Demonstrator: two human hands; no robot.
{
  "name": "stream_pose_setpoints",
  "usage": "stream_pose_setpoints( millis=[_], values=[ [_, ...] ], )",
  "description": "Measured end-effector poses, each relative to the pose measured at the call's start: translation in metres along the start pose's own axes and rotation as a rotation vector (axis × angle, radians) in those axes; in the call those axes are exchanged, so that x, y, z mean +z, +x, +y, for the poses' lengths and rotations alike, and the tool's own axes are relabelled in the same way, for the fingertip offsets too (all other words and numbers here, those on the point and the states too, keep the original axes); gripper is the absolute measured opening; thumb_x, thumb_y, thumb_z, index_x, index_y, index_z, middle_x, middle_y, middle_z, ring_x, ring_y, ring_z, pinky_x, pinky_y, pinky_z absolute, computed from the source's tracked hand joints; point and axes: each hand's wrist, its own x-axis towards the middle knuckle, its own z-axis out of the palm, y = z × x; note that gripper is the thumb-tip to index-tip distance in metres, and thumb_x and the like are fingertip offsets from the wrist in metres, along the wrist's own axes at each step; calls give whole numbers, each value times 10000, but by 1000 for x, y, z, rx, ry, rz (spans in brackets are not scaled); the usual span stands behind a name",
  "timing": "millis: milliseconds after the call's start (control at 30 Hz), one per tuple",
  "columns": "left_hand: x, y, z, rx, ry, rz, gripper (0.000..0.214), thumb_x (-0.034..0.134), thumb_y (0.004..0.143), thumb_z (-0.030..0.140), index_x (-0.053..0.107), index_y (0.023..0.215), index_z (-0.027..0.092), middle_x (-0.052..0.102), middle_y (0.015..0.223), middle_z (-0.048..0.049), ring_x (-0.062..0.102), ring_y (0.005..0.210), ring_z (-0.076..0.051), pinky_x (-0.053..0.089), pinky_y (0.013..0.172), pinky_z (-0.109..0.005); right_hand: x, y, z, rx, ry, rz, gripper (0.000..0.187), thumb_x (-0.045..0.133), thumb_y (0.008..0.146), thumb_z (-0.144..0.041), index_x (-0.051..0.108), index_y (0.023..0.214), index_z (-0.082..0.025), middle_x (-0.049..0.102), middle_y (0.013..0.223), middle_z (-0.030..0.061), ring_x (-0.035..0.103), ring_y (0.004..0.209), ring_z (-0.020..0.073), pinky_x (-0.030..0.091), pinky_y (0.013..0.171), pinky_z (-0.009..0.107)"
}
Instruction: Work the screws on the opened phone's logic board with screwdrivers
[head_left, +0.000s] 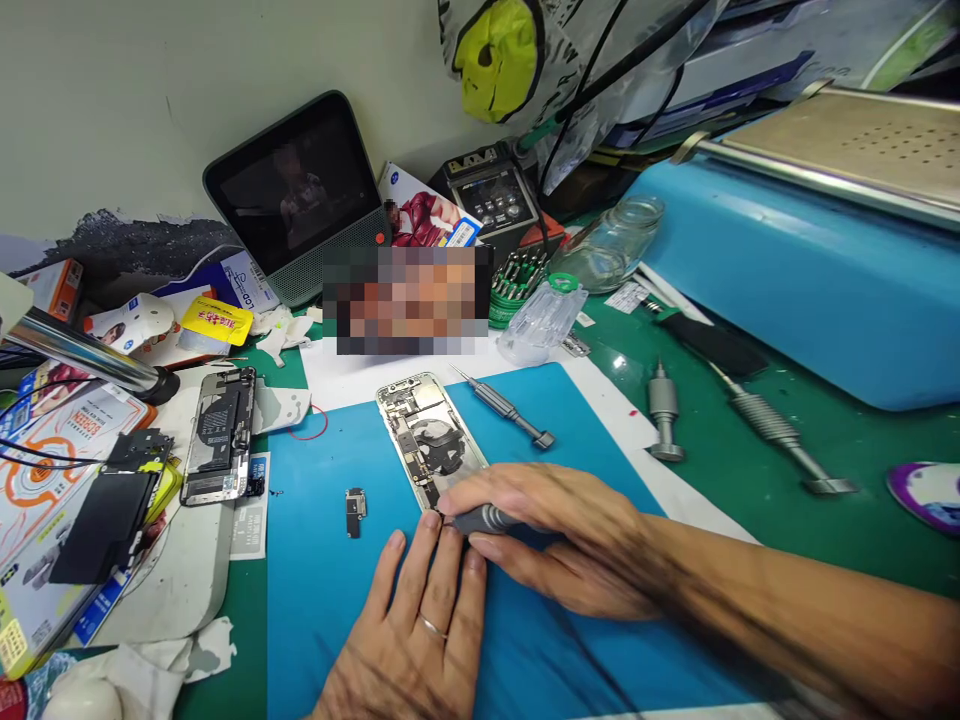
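Note:
An opened phone housing [439, 440] with its inner parts exposed lies on a blue mat [315, 600]. My right hand [570, 540] grips a grey-handled screwdriver [484, 518], held low and slanted at the housing's near end; its tip is hidden by my fingers. Flat on the mat, my left hand [427, 610] has its fingers stretched out, with fingertips at the near edge of the housing. A ring is on one finger. To the left of the housing sits a small dark-and-silver phone part [355, 513]. Another thin screwdriver [510, 408] rests just right of the housing.
At the left, a second opened phone piece [221, 435] lies on a white surface beside boxes. More screwdrivers [663, 410] lie on the green mat at right. Behind stand a smart display [300, 200], a green bit holder [517, 285] and a glass jar [615, 245].

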Motion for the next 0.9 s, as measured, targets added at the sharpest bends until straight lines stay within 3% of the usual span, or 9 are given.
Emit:
stream_pose_setpoints(
  millis=[100,300,533,700,900],
  values=[
    [-1,1,0,-3,-30,74,427,380,967,236,698,1249,191,690,1298,-71,574,1249,-276,347,1065,-411,-3,2,-3,21,3,12,524,523,949,-89,360,1428,-226,763,983,71,757,918,137,644,830,247],
    [-3,3,-2,3,-36,62,424,377,979,249,703,1245,197,686,1300,-93,577,1249,-285,342,1056,-423,-7,3,-6,142,8,-33,236,539,938,-124,576,1161,-190,771,907,67,767,869,151,652,836,244],
    [-1,3,-2,6,-57,79,408,376,1009,298,684,1267,232,688,1292,-97,577,1246,-297,334,1057,-434,-7,4,-5,140,7,-21,232,555,920,-95,594,1140,-157,767,871,86,764,862,146,633,864,211],
    [-2,2,-1,1,-68,71,389,448,974,332,671,1284,259,681,1303,-88,576,1251,-311,340,1057,-436,-9,2,-5,152,10,-42,296,568,906,-109,573,1185,-206,775,902,71,768,848,163,658,820,252],
    [-6,2,0,-16,-81,26,403,408,996,339,659,1302,260,661,1335,-83,581,1253,-311,334,1056,-425,-12,2,-7,224,39,-69,277,552,904,-102,573,1157,-216,775,901,76,773,841,167,656,831,259]
  ],
)
